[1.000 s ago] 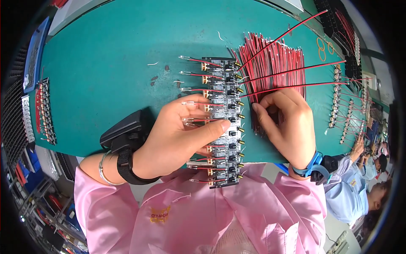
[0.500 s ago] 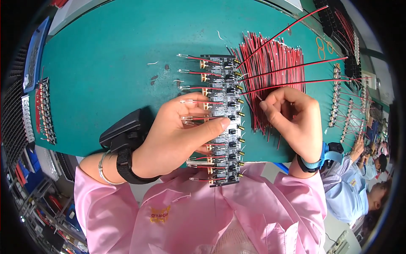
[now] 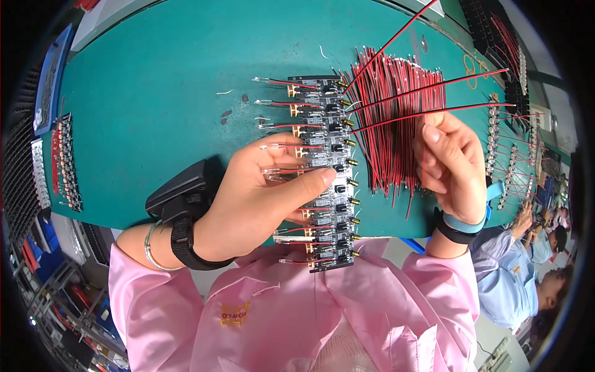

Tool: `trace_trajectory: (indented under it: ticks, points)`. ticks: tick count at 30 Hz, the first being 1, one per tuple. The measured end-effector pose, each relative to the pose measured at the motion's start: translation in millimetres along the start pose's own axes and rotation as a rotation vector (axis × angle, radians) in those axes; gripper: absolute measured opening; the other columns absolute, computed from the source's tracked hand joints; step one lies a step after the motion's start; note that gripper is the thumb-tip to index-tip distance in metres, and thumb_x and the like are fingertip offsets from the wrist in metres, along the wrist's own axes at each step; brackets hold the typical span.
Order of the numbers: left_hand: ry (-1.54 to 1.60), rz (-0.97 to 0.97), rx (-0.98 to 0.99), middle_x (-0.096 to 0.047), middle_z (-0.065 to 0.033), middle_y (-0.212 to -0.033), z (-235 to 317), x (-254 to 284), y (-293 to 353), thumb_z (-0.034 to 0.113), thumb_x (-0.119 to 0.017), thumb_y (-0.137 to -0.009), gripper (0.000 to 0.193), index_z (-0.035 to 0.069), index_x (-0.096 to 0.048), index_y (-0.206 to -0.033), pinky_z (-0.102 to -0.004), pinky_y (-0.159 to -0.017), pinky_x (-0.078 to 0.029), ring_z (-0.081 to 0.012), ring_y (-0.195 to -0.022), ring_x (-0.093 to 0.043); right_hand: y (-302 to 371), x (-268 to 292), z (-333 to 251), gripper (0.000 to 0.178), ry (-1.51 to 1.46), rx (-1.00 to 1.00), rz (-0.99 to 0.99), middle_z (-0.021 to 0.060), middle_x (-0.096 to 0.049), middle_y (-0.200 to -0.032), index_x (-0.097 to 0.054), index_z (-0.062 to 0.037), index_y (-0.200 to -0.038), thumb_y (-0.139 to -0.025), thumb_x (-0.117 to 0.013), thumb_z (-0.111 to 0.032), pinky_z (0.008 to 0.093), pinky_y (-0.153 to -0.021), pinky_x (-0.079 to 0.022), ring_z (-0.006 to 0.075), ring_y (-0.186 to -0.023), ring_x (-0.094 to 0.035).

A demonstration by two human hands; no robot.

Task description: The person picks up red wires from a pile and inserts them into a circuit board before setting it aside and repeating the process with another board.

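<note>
My left hand (image 3: 251, 201) grips a long strip of joined black circuit boards (image 3: 338, 201), its thumb pressed on the upper face and its fingers underneath. Short red-and-black leads with clear tips stick out of the strip's left side. From the strip's far end, three long red-and-black wires (image 3: 406, 116) reach out to the right. Beneath them a thick bundle of loose red-and-black wires (image 3: 396, 93) lies on the table. At the bundle's right edge is my right hand (image 3: 455, 155), its thumb and fingers closed together; what they hold, if anything, cannot be made out.
On the green table (image 3: 161, 93) are a black device (image 3: 180, 189) by my left wrist and a wired board strip (image 3: 66, 164) at the far left. More wired strips (image 3: 493, 139) and rubber bands (image 3: 470, 69) lie at right. A co-worker in blue (image 3: 511, 285) sits beyond.
My right hand has moved right, away from the strip, and turned over beside the wire bundle. The strip has tilted slightly, its far end shifting left, and the long wires have swung with it.
</note>
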State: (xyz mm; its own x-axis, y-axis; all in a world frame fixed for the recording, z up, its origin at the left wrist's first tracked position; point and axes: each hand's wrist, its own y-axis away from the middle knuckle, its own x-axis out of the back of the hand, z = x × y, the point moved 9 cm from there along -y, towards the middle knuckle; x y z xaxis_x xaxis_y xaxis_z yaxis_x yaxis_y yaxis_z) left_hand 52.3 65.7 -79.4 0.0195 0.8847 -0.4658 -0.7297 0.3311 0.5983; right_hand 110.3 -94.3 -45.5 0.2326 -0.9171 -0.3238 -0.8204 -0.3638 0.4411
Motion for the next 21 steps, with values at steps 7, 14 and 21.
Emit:
trace_trajectory:
  ticks: [7, 14, 21]
  points:
    - [0.007, -0.001, -0.004, -0.059, -0.0033, -0.084, -0.1, 0.8, -0.2, 0.009, -0.060, -0.078, 0.024, 0.003, -0.050, -0.099, -0.0219, -0.051, -0.049, -0.0067, -0.069, -0.056, 4.2, -7.2, -5.7, 0.009, 0.305, 0.138, 0.183, 0.0004, -0.052, -0.063, -0.049, 0.0001, -0.088, -0.082, -0.052, -0.004, 0.0146, -0.038, -0.026, 0.0004, -0.044, -0.035]
    - [0.036, -0.003, -0.001, -0.060, -0.0033, -0.085, 1.5, -1.1, 0.8, 0.010, -0.061, -0.078, 0.024, 0.003, -0.050, -0.098, -0.0209, -0.051, -0.048, -0.0063, -0.069, -0.056, 10.0, -18.7, -14.8, 0.009, 0.786, 0.419, 0.255, -0.0006, -0.053, -0.064, -0.051, -0.0004, -0.078, -0.073, -0.057, 0.003, 0.0163, -0.045, -0.029, 0.0026, -0.051, -0.038]
    - [0.005, -0.003, 0.010, -0.060, -0.0027, -0.084, 0.4, 0.8, 1.0, 0.010, -0.061, -0.078, 0.023, 0.003, -0.050, -0.097, -0.0197, -0.049, -0.047, -0.0056, -0.068, -0.056, 11.0, -24.4, -20.1, 0.010, 0.932, 0.532, 0.225, -0.0020, -0.050, -0.062, -0.052, -0.0015, -0.073, -0.070, -0.060, 0.002, 0.0178, -0.043, -0.027, 0.0029, -0.049, -0.034]
